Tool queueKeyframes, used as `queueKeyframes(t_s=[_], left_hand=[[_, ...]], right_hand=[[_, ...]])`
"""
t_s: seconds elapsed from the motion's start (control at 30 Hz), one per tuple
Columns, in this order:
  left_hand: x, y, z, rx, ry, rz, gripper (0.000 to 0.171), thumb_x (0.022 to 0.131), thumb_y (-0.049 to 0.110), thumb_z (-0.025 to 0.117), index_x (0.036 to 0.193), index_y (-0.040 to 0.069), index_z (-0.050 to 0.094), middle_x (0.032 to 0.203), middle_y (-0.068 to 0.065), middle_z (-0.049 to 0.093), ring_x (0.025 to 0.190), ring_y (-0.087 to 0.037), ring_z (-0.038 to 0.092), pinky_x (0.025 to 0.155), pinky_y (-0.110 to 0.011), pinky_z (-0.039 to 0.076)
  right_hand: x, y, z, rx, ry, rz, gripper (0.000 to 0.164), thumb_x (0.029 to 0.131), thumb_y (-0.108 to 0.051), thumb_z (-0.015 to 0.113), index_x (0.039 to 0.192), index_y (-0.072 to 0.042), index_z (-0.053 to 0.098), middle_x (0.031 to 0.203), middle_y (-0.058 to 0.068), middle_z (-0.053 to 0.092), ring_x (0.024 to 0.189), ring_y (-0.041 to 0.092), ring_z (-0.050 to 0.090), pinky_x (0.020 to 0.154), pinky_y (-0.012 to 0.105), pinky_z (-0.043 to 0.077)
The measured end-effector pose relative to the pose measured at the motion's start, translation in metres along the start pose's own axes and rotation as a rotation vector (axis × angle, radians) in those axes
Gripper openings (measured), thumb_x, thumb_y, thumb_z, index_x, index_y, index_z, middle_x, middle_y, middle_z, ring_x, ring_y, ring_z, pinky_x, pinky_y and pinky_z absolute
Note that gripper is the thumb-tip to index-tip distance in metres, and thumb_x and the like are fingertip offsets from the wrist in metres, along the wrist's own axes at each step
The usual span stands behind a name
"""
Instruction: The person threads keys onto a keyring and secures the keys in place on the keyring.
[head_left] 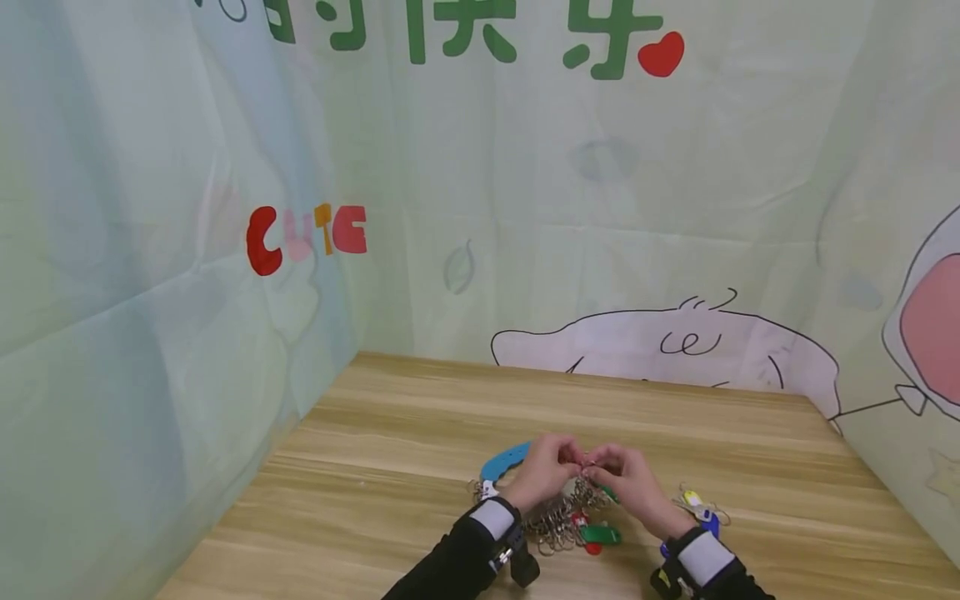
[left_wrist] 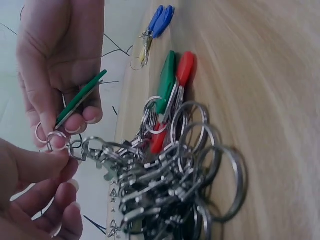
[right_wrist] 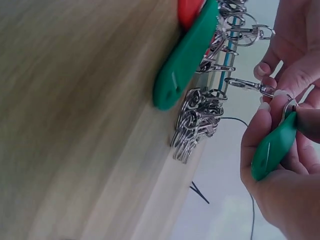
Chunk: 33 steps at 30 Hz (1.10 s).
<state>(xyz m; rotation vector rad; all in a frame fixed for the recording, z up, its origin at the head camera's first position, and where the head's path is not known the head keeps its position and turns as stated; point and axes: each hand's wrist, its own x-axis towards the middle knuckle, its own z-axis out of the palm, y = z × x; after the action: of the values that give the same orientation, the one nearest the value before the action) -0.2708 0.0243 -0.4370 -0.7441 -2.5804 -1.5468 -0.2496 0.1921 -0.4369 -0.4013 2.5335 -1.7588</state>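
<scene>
My left hand (head_left: 546,468) and right hand (head_left: 637,483) meet above a heap of metal key rings and snap hooks (head_left: 553,525) on the table. Between my left fingertips is a small metal snap hook (right_wrist: 245,84), which leads back toward the heap. My right hand pinches a leaf-shaped green plastic tag (right_wrist: 275,150) near its metal ring. A curved blue plastic strip (head_left: 505,461) lies beside my left hand. Another green tag (right_wrist: 185,62) and a red tag (left_wrist: 185,70) lie at the heap, attached among the rings.
To the right of my right hand lie blue tags (head_left: 708,523) and a yellow tag (head_left: 692,498) with metal rings. The wooden table (head_left: 337,467) meets a printed cloth backdrop (head_left: 600,208) at the back and sides.
</scene>
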Motion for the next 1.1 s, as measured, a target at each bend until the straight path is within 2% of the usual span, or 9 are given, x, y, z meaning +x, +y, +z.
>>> queueKeyframes(t_s=[0.13,0.27,0.47,0.57,0.7,0.77,0.93,1.0,1.1], left_hand=[[0.0004,0.0017,0.0013,-0.045,0.017,-0.055,0.015,0.077,-0.012,0.062,0.083,0.001,0.066,0.073,-0.008,0.066,0.062,-0.003,0.052,0.056,-0.016,0.042],[0.0009,0.0038,0.0003,-0.071,0.010,-0.095,0.016,0.075,-0.012,0.060,0.086,-0.001,0.065,0.072,-0.010,0.066,0.060,-0.004,0.051,0.052,-0.017,0.040],[0.0031,0.0018,0.0003,0.010,-0.012,-0.027,0.012,0.078,-0.009,0.063,0.082,0.001,0.065,0.076,-0.010,0.066,0.065,-0.004,0.050,0.058,-0.017,0.042],[0.0019,0.0002,0.0009,0.026,-0.020,0.002,0.012,0.080,-0.008,0.063,0.083,0.003,0.065,0.076,-0.006,0.065,0.067,-0.002,0.051,0.061,-0.017,0.044],[0.0006,-0.0003,0.0006,0.031,-0.001,0.016,0.012,0.081,-0.007,0.064,0.082,0.005,0.066,0.071,-0.002,0.063,0.063,-0.001,0.048,0.058,-0.016,0.042],[-0.0001,0.0002,0.0004,0.025,0.012,0.008,0.012,0.080,-0.007,0.065,0.082,0.005,0.067,0.068,-0.003,0.062,0.059,0.000,0.047,0.055,-0.015,0.039],[-0.0006,-0.0002,0.0009,-0.008,0.029,-0.011,0.018,0.075,-0.011,0.060,0.084,0.001,0.069,0.066,-0.009,0.065,0.054,0.000,0.046,0.048,-0.015,0.035],[-0.0006,-0.0001,0.0003,-0.006,0.032,0.007,0.018,0.073,-0.012,0.059,0.083,0.000,0.069,0.064,-0.010,0.065,0.053,0.000,0.046,0.047,-0.015,0.035],[-0.0011,0.0018,-0.0019,0.024,0.017,0.042,0.014,0.076,-0.009,0.061,0.082,0.001,0.068,0.066,-0.005,0.065,0.057,0.001,0.049,0.051,-0.016,0.040]], right_hand=[[-0.0002,0.0013,0.0028,-0.049,0.003,-0.104,0.018,0.087,0.003,0.061,0.102,0.011,0.059,0.097,0.025,0.069,0.080,0.012,0.067,0.070,0.021,0.054],[-0.0008,-0.0002,0.0047,-0.066,0.009,-0.147,0.017,0.086,0.002,0.062,0.100,0.011,0.059,0.094,0.026,0.069,0.078,0.012,0.066,0.069,0.022,0.054],[-0.0014,-0.0022,0.0038,-0.045,0.017,-0.100,0.019,0.086,0.002,0.063,0.102,0.012,0.059,0.097,0.026,0.069,0.083,0.021,0.068,0.072,0.024,0.056],[-0.0022,-0.0022,0.0029,-0.043,0.017,-0.072,0.020,0.086,0.001,0.063,0.103,0.011,0.059,0.098,0.025,0.069,0.083,0.021,0.068,0.072,0.025,0.056],[-0.0024,-0.0030,0.0034,-0.057,0.026,-0.049,0.019,0.086,0.001,0.062,0.103,0.009,0.059,0.098,0.023,0.070,0.083,0.019,0.067,0.071,0.023,0.055],[-0.0025,-0.0035,0.0043,-0.072,0.034,-0.059,0.018,0.086,0.001,0.062,0.103,0.008,0.059,0.098,0.022,0.070,0.083,0.019,0.067,0.071,0.022,0.054],[-0.0024,-0.0013,0.0073,-0.129,0.063,-0.161,0.015,0.084,0.002,0.065,0.098,0.006,0.061,0.093,0.021,0.072,0.078,0.014,0.067,0.069,0.020,0.052],[-0.0017,-0.0002,0.0077,-0.143,0.066,-0.187,0.014,0.083,0.002,0.066,0.096,0.005,0.062,0.091,0.020,0.072,0.077,0.012,0.066,0.069,0.020,0.052],[-0.0006,0.0004,0.0059,-0.123,0.048,-0.171,0.014,0.085,0.002,0.065,0.097,0.007,0.061,0.092,0.021,0.071,0.076,0.010,0.065,0.068,0.021,0.053]])
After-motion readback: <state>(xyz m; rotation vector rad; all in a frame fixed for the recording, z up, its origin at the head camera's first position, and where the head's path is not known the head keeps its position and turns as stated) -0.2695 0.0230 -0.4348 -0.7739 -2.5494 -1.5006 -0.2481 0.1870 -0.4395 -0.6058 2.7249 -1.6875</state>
